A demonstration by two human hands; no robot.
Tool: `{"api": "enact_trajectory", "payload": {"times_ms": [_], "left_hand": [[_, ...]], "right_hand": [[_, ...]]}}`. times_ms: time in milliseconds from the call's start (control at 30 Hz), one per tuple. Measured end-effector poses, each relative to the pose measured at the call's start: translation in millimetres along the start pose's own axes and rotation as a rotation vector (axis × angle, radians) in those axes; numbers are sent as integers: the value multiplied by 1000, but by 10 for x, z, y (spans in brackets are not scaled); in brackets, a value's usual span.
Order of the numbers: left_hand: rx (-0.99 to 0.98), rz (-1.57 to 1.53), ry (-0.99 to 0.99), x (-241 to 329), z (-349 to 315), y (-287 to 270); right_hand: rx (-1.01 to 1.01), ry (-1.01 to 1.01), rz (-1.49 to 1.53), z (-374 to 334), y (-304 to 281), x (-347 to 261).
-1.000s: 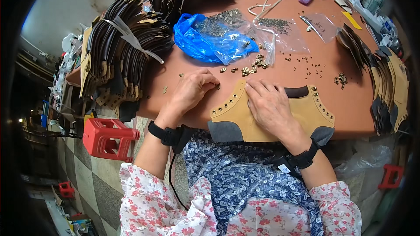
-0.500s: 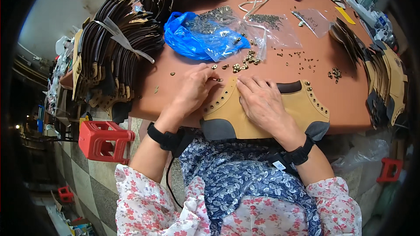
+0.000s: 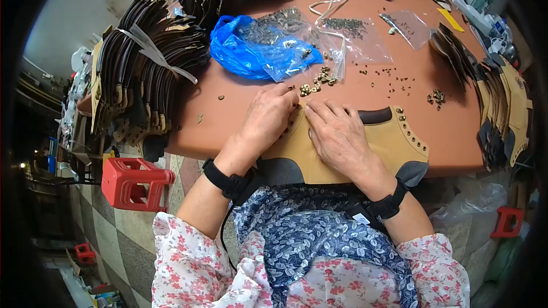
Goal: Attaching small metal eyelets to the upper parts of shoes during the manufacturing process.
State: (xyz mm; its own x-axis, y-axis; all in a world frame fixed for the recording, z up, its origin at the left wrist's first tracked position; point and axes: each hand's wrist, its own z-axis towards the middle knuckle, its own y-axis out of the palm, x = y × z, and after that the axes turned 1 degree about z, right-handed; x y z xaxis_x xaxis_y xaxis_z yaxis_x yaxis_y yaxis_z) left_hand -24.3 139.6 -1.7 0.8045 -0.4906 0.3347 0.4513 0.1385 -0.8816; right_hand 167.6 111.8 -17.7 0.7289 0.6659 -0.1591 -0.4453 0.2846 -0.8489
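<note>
A tan shoe upper (image 3: pixel 319 168) with dark grey ends and a dark brown padded collar (image 3: pixel 375 116) lies flat at the table's near edge. Small metal eyelets and lace hooks (image 3: pixel 412 131) line its right edge. My left hand (image 3: pixel 268 113) covers most of the left eyelet row, its fingers pinched together at the top corner; what they hold is hidden. Resting on the upper, my right hand (image 3: pixel 341 137) lies with its fingers stretched out flat. Just beyond the fingertips is a small heap of brass-coloured lace hooks (image 3: pixel 311 89).
A blue plastic bag (image 3: pixel 234 51) and clear bags of metal fittings (image 3: pixel 348 27) lie farther back. Tied stacks of dark shoe uppers (image 3: pixel 154 63) stand at left, more uppers (image 3: pixel 505 108) at right. Loose fittings (image 3: pixel 436 98) dot the table. A red stool (image 3: pixel 134 182) stands below left.
My left hand has moved right and slightly away from me, now covering more of the left eyelet row. My right hand stays on the upper, almost unmoved.
</note>
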Motion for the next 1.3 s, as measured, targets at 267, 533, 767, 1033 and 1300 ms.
{"api": "enact_trajectory", "payload": {"times_ms": [267,533,767,1033,1300], "left_hand": [[-9,-36,-38,24,-24,-17],[25,-245,-137,-45,-2,10],[55,-227,-128,-18,-11,1],[61,-231,-127,53,-105,-18],[98,-16,65,136,-434,62]], "right_hand": [[4,-5,-9,7,0,1],[-8,-6,-44,16,-8,-14],[-32,-28,-62,15,-7,-7],[-147,-58,-230,29,2,-31],[-224,-83,-320,76,-53,-70]]}}
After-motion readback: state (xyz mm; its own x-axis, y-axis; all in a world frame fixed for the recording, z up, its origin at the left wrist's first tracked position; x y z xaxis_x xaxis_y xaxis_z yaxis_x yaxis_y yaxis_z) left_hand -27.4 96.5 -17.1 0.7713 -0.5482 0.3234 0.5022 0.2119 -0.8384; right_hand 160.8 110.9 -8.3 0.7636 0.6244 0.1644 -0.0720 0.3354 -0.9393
